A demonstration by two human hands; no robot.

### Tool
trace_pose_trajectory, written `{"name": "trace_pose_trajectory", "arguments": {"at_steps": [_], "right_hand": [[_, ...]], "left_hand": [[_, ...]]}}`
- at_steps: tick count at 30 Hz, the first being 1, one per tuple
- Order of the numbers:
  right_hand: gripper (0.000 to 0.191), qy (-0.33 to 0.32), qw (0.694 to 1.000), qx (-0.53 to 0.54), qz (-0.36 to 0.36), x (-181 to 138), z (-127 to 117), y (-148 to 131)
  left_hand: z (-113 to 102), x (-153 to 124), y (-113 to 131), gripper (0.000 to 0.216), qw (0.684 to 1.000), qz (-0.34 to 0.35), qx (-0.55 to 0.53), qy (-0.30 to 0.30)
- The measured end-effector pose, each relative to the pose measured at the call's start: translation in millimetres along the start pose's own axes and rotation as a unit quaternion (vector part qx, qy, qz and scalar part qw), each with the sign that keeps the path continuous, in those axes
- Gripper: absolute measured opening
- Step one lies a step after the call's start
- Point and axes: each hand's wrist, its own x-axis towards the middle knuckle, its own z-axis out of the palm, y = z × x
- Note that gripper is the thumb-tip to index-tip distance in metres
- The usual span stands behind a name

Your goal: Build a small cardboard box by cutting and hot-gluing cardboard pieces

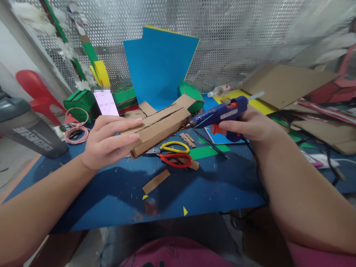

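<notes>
My left hand (pixel 111 139) grips one end of a long, folded cardboard piece (pixel 164 124), held tilted above the table. In my right hand (pixel 247 124) is a blue hot glue gun (pixel 219 113), its orange trigger under my fingers and a clear glue stick (pixel 256 95) poking out of the back. The gun's nozzle is at the far right end of the cardboard; whether it touches cannot be told. Beneath the cardboard lie scissors (pixel 175 157) with one yellow and one red handle. A loose cardboard strip (pixel 156 181) rests nearer to me.
A grey shaker bottle (pixel 33 126) stands at left, near a coiled pink cable (pixel 75 132) and a phone (pixel 106 104) showing a timer. Blue card (pixel 164 63) leans on the perforated metal wall. Cardboard sheets (pixel 289 85) pile up at right. The gun's black cord (pixel 257 167) hangs over the table edge.
</notes>
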Motion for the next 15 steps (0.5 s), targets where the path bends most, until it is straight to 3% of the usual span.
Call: {"name": "trace_pose_trajectory", "arguments": {"at_steps": [4,8,15], "right_hand": [[0.038,-0.043,0.998,-0.037,-0.002,1,-9,1],[0.045,0.007,0.999,-0.041,0.010,2,-15,10],[0.043,0.047,0.999,-0.013,0.009,3,-23,7]], "left_hand": [[-3,-2,-1,0.036,0.999,-0.027,0.017,-0.014],[-3,0,-1,0.041,1.000,0.011,0.022,-0.003],[-1,-4,-4,0.053,0.999,-0.033,-0.005,0.032]]}}
